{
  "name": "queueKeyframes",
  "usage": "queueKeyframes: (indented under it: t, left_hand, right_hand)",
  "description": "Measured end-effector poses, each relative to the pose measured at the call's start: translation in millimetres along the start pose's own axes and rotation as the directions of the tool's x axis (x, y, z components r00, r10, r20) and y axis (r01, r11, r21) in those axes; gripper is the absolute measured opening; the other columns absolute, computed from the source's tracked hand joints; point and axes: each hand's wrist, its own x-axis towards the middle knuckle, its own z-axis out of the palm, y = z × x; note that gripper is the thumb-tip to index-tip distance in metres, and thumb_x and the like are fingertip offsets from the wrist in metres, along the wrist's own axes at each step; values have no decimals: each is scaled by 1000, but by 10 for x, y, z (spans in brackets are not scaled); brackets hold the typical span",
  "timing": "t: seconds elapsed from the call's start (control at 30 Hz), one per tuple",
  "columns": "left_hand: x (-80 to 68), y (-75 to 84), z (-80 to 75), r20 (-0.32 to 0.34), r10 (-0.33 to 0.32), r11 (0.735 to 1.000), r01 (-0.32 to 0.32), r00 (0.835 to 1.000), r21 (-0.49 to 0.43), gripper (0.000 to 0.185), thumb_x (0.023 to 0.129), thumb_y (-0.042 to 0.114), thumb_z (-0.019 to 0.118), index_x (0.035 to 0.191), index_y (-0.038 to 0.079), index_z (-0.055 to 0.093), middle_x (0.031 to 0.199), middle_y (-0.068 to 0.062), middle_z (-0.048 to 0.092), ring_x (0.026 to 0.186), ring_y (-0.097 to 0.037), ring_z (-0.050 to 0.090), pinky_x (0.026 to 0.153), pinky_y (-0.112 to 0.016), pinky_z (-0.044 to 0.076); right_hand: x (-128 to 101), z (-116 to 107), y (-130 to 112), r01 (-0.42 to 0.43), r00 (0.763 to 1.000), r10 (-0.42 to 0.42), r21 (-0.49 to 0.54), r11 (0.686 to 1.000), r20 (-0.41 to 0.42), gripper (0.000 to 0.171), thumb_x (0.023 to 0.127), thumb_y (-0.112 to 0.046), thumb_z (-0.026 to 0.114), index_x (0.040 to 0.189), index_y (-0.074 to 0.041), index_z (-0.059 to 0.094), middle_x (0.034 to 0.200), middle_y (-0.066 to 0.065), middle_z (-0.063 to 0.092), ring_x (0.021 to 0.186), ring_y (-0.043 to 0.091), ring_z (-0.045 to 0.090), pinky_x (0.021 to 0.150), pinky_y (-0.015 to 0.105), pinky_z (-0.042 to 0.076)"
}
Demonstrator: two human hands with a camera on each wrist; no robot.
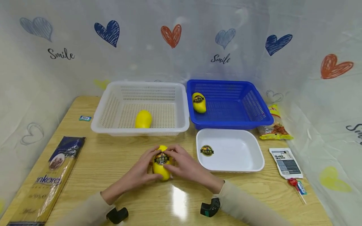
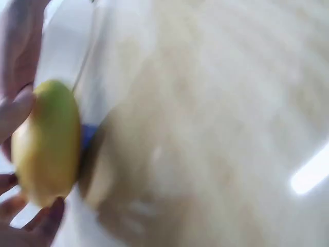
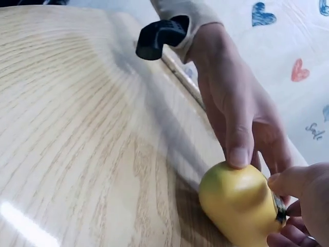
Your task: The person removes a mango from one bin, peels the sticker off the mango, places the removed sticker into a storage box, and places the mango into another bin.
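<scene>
A yellow mango (image 1: 161,173) with a dark round sticker (image 1: 161,159) facing up is held between both hands, low over the table. From the left side, my left hand (image 1: 141,169) grips it, thumb at the near end and fingers at the far end. Opposite it, my right hand (image 1: 185,162) has curled fingers and thumb on the mango, right at the sticker's edge. In the right wrist view the right fingertips (image 3: 293,208) overlap the sticker's rim. The left wrist view shows the mango (image 2: 47,146) blurred, fingers around it.
Behind are a white basket (image 1: 99,123) with one mango (image 1: 143,118) and a blue basket (image 1: 232,123) with a stickered mango (image 1: 199,103). A white tray (image 1: 234,150) bears a loose-looking sticker (image 1: 207,150). Pasta (image 1: 52,175) lies left; snack packets (image 1: 286,163) and a lollipop (image 1: 293,183) lie right.
</scene>
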Motion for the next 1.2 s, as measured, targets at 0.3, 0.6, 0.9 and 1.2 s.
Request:
queueKeyframes:
  t: [0.3,0.6,0.9,1.2]
  left_hand:
    - [-44,1,230,-120,-121,989,110,985,-100,91,77,32,85,148,4,35,158,-14,21,141,-31,28,103,-47,42]
    - [-67,31,327,-142,-174,950,128,974,-285,95,74,25,87,149,4,33,160,-8,18,137,-28,36,101,-33,45]
    - [-28,97,343,-176,-156,966,113,972,-232,94,71,19,89,146,1,35,157,-12,24,133,-26,41,95,-32,50]
    - [2,157,348,-196,-216,966,181,957,-185,95,69,18,90,146,0,36,156,-14,26,133,-28,41,99,-40,47]
  right_hand:
    - [22,42,-16,-95,995,96,44,994,1,50,94,-26,68,135,-1,55,134,8,48,110,16,56,92,26,49]
    - [33,59,-10,-158,986,165,169,973,-26,28,94,-20,67,119,-8,61,119,4,53,101,17,61,86,27,52]
    - [58,63,-2,-43,984,56,82,996,-167,6,96,-7,63,97,-13,61,98,-2,61,89,8,57,78,22,51]
    - [-97,-347,-185,170,953,-126,141,975,-276,13,95,-1,61,97,-12,67,101,0,56,91,12,57,74,20,53]
